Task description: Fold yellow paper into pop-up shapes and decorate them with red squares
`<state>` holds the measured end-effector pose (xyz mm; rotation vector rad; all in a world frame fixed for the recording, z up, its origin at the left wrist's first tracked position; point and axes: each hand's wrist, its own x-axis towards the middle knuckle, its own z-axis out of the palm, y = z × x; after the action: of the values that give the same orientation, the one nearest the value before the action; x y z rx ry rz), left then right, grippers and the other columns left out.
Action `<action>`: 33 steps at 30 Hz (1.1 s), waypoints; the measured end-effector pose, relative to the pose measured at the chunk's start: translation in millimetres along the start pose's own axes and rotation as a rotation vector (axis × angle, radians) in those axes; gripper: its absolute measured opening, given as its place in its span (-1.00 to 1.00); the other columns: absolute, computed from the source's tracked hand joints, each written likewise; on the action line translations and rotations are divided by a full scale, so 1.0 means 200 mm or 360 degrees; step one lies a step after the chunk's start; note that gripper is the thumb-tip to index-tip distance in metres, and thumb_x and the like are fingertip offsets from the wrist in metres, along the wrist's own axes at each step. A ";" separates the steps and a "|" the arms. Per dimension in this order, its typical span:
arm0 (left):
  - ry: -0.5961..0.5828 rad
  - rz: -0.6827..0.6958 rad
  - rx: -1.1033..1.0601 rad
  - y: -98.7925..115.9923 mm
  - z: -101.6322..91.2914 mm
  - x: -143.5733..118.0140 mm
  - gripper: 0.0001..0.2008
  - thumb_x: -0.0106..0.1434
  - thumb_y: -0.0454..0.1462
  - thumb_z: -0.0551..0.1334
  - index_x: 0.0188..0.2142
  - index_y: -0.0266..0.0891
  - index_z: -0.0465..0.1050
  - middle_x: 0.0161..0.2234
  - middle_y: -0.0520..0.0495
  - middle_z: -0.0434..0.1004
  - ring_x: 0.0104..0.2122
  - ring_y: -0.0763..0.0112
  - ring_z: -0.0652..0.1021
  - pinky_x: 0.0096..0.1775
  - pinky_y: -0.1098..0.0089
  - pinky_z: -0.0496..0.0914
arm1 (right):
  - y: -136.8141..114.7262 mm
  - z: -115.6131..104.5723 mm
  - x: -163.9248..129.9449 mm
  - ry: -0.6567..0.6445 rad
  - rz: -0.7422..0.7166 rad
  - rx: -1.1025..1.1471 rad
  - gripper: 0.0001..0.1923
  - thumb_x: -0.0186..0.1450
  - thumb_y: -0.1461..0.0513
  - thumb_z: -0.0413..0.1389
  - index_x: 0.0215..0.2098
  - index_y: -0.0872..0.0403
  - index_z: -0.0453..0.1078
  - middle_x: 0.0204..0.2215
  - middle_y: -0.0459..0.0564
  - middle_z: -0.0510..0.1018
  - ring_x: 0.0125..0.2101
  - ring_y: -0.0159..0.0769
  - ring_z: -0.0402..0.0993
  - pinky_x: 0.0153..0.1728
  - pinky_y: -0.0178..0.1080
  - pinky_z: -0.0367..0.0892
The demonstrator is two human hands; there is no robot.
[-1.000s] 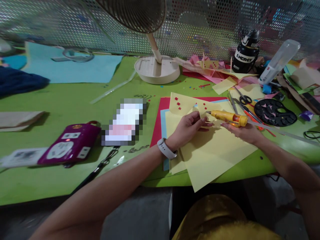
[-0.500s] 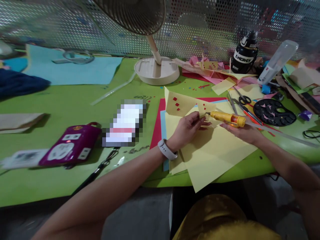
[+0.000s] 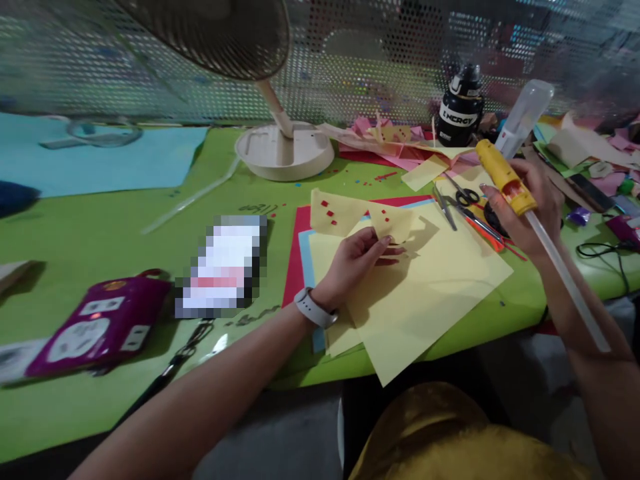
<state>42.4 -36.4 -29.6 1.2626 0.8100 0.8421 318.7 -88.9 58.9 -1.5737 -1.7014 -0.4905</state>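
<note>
Yellow glue gun (image 3: 501, 172) sitting inside right fingers (image 3: 501, 203), gripped, glue stick (image 3: 570, 283) jutting out behind; left fingers (image 3: 376, 251) pinching red-dotted yellow paper (image 3: 345, 217).

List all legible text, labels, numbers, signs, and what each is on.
"ENERGY": white band on the black bottle; the smaller print below is too small to read.
Handwriting on the green tabletop: unclear, no sure reading.
Dark marks below the phone: illegible.
Phone screen: pixelated.
Purple device and the white tag beside it: labels blurred.
Clear bottle: label too small.
</note>
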 end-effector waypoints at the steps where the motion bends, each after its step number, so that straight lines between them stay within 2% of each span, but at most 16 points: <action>1: 0.0004 -0.0010 -0.0003 0.00 0.00 0.00 -0.54 0.12 0.06 0.42 -0.33 -0.23 0.34 -0.29 -0.09 0.61 -0.15 0.12 0.69 -0.17 0.26 0.60 | 0.05 -0.03 0.01 -0.0062 -0.0011 -0.0072 -0.58 0.31 0.02 0.20 0.04 0.06 0.43 -0.06 0.14 0.62 -0.07 -0.13 0.54 -0.04 -0.14 0.37; 3: 0.0013 -0.0034 -0.0011 0.01 0.00 0.00 -0.53 0.10 0.07 0.43 -0.29 -0.24 0.38 -0.24 -0.13 0.64 -0.13 0.11 0.68 -0.14 0.24 0.60 | 0.17 -0.07 0.02 -0.0231 -0.0006 -0.0217 -0.55 0.27 -0.01 0.22 0.02 0.07 0.45 -0.07 0.15 0.63 -0.08 -0.13 0.55 -0.08 -0.17 0.38; 5: 0.0035 -0.0079 0.0006 0.01 0.01 0.00 -0.51 0.09 0.09 0.43 -0.27 -0.23 0.40 -0.21 -0.16 0.67 -0.10 0.11 0.67 -0.13 0.25 0.60 | 0.33 -0.08 -0.01 -0.0448 0.0111 -0.0341 -0.53 0.24 0.02 0.25 0.04 0.08 0.46 -0.09 0.15 0.64 -0.12 -0.11 0.57 -0.11 -0.15 0.39; 6: 0.0053 -0.0107 0.0027 0.02 0.01 0.00 -0.51 0.09 0.09 0.43 -0.27 -0.23 0.40 -0.21 -0.16 0.68 -0.10 0.11 0.67 -0.15 0.28 0.60 | 0.40 -0.08 -0.03 -0.0509 0.0193 -0.0394 -0.55 0.22 0.05 0.27 0.02 0.07 0.48 -0.16 0.11 0.66 -0.17 -0.09 0.58 -0.15 -0.15 0.40; 9: 0.0102 -0.0169 0.0058 0.03 0.01 0.00 -0.52 0.07 0.10 0.43 -0.31 -0.21 0.37 -0.24 -0.13 0.69 -0.11 0.15 0.68 -0.23 0.36 0.59 | 0.61 -0.05 -0.10 -0.0604 0.0301 -0.0494 -0.44 0.16 0.15 0.32 0.12 0.04 0.44 -0.11 0.09 0.64 -0.13 -0.06 0.58 -0.14 -0.14 0.40; 12: 0.0136 -0.0178 0.0053 0.03 0.02 0.00 -0.53 0.07 0.08 0.44 -0.34 -0.20 0.35 -0.26 -0.11 0.70 -0.13 0.20 0.69 -0.25 0.41 0.58 | 0.74 -0.01 -0.15 -0.0792 0.0415 -0.0461 -0.36 0.10 0.17 0.36 0.14 0.11 0.44 -0.11 0.16 0.63 -0.15 -0.07 0.56 -0.13 -0.15 0.41; 15: 0.0151 -0.0195 0.0075 0.03 0.02 0.00 -0.56 0.10 0.06 0.43 -0.32 -0.20 0.38 -0.24 -0.13 0.70 -0.15 0.23 0.69 -0.27 0.44 0.57 | 0.79 -0.04 -0.16 -0.0950 0.0504 -0.0315 -0.34 0.10 0.24 0.34 0.17 0.16 0.41 -0.06 0.23 0.61 -0.17 -0.11 0.56 -0.09 -0.16 0.41; 18: 0.0142 -0.0191 0.0078 0.03 0.02 0.00 -0.57 0.12 0.06 0.42 -0.32 -0.20 0.39 -0.23 -0.15 0.70 -0.14 0.21 0.69 -0.26 0.41 0.58 | 0.75 -0.11 -0.12 -0.1095 0.0401 -0.0250 -0.39 0.11 0.28 0.30 0.15 0.15 0.43 -0.03 0.24 0.59 -0.08 -0.05 0.54 -0.03 -0.12 0.39; 20: 0.0131 -0.0185 0.0070 0.02 0.01 0.00 -0.57 0.13 0.06 0.42 -0.32 -0.21 0.39 -0.23 -0.16 0.70 -0.13 0.19 0.69 -0.25 0.38 0.58 | 0.67 -0.14 -0.07 -0.1032 0.0262 -0.0280 -0.53 0.14 0.30 0.24 0.04 0.15 0.49 -0.04 0.25 0.59 -0.06 -0.03 0.52 -0.03 -0.11 0.37; 22: 0.0109 -0.0180 0.0045 0.02 0.01 0.00 -0.56 0.12 0.07 0.42 -0.31 -0.21 0.39 -0.23 -0.18 0.70 -0.14 0.18 0.69 -0.23 0.34 0.59 | 0.54 -0.12 -0.02 -0.0976 0.0173 -0.0213 -0.67 0.20 0.27 0.19 -0.06 0.15 0.52 -0.10 0.21 0.61 -0.17 -0.12 0.55 -0.12 -0.16 0.39; 24: 0.0100 -0.0163 0.0002 0.01 0.01 0.01 -0.54 0.09 0.07 0.44 -0.30 -0.23 0.39 -0.23 -0.17 0.69 -0.15 0.17 0.69 -0.19 0.31 0.59 | 0.38 -0.04 0.03 -0.1028 0.0182 -0.0130 -0.79 0.29 0.19 0.12 -0.19 0.09 0.54 -0.16 0.12 0.64 -0.27 -0.21 0.56 -0.19 -0.20 0.38; 26: 0.0103 -0.0147 -0.0026 0.01 0.00 0.01 -0.52 0.07 0.07 0.45 -0.30 -0.23 0.39 -0.22 -0.16 0.68 -0.14 0.15 0.69 -0.17 0.29 0.59 | 0.23 0.09 0.07 -0.1224 0.0156 -0.0188 -0.77 0.32 0.11 0.10 -0.23 0.06 0.53 -0.23 0.05 0.66 -0.29 -0.19 0.56 -0.29 -0.22 0.34; 28: 0.0111 -0.0140 -0.0036 0.00 0.00 0.01 -0.52 0.08 0.07 0.45 -0.32 -0.23 0.36 -0.21 -0.15 0.67 -0.12 0.14 0.68 -0.19 0.29 0.59 | 0.11 0.23 0.09 -0.1371 0.0135 -0.0307 -0.74 0.32 0.06 0.12 -0.23 0.06 0.52 -0.21 0.07 0.66 -0.25 -0.13 0.55 -0.33 -0.22 0.30; 31: 0.0092 -0.0138 -0.0048 -0.01 0.00 0.01 -0.56 0.12 0.04 0.43 -0.36 -0.22 0.31 -0.22 -0.14 0.65 -0.12 0.15 0.68 -0.21 0.30 0.59 | 0.03 0.39 0.10 -0.1489 0.0159 -0.0466 -0.79 0.28 0.12 0.14 -0.28 0.08 0.52 -0.24 0.15 0.65 -0.21 -0.03 0.55 -0.34 -0.19 0.29; 33: 0.0075 -0.0133 -0.0070 -0.01 0.00 0.01 -0.58 0.15 0.01 0.42 -0.38 -0.21 0.28 -0.23 -0.12 0.65 -0.13 0.18 0.68 -0.21 0.32 0.59 | 0.03 0.44 0.11 -0.1504 0.0185 -0.0540 -0.84 0.26 0.19 0.12 -0.30 0.09 0.51 -0.27 0.18 0.64 -0.21 0.00 0.56 -0.33 -0.17 0.30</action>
<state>44.2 -34.1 -31.7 1.1659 0.8714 0.8208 302.8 -10.9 17.2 -2.3656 -2.2466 0.0772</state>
